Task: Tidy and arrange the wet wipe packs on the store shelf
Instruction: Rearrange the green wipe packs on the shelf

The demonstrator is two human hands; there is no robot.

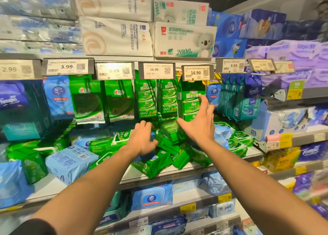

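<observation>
The job looks to be at its sorting stage: both hands are reaching into a jumble of green wipe packs heaped on the middle shelf, and nothing has been lifted clear yet. On the far left of that shelf lie more green packs and a pale blue pack, tipped at odd angles. Moving right, the left hand comes down on the heap with its fingers curled over the packs at the pile's left side; whether it truly grips one or only rests there I cannot tell. Just right of it, the right hand is spread wide and holds nothing, its fingertips up near the hanging green packs below the price tags. Further right, more green and blue packs lie loose on the shelf. The next move likely calls for picking one pack from the heap and standing it squarely in a row. The packs are soft, glossy and crinkled, lying crosswise on one another, some overhanging the shelf's near edge, so they could slide off.
</observation>
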